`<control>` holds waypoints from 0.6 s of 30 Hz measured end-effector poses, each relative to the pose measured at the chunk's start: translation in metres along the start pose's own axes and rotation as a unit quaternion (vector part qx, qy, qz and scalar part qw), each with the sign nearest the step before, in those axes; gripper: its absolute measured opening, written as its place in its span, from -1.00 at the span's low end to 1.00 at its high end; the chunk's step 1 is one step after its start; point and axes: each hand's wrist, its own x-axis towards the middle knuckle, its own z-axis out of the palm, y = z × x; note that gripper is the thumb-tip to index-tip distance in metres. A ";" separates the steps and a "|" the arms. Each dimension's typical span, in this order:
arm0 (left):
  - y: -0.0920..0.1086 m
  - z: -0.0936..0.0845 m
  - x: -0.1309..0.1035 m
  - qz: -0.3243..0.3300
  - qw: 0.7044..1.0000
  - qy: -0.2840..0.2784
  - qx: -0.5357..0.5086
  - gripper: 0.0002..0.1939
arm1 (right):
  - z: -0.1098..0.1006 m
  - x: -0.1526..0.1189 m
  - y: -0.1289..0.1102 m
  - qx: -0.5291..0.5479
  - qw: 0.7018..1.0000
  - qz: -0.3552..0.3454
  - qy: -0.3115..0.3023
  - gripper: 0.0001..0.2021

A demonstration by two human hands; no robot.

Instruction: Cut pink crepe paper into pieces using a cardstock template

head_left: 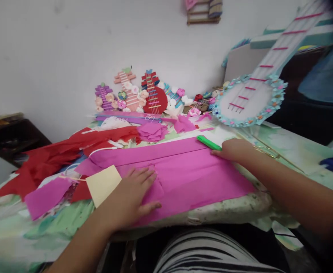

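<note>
A large sheet of pink crepe paper [191, 170] lies spread across the near side of the table, with a folded or separate strip along its far edge. My left hand [136, 193] rests flat on it, fingers spread, over a smaller pink piece. In my right hand [230, 149] is a green utility knife [209, 143], its front end over the paper's far right part. Whether its blade is out cannot be made out. Beside my left wrist sits a pale yellow square of paper [103, 185].
Red crepe paper [55, 159] and scraps cover the left side. A pink ruffled bunch [152, 131] lies behind the sheet. Small decorated guitars [155, 96] lean on the wall. A larger white instrument [248, 96] with a blue flowered rim stands at right, near scissors [269, 152].
</note>
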 end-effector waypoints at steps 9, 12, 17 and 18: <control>0.036 0.023 -0.027 0.044 0.982 0.181 0.007 -0.76 | -0.054 -0.004 0.108 -0.147 0.965 0.150 -0.159 -0.62; 0.040 0.019 -0.024 0.065 0.979 0.193 -0.004 -0.72 | -0.042 -0.001 0.118 -0.118 0.965 0.147 -0.183 -0.60; 0.043 0.018 -0.023 0.052 0.982 0.184 -0.005 -0.74 | -0.025 0.009 0.113 -0.080 0.976 0.144 -0.144 -0.69; 0.042 0.020 -0.023 0.052 0.983 0.177 -0.007 -0.76 | -0.023 0.010 0.113 -0.065 0.979 0.141 -0.131 -0.71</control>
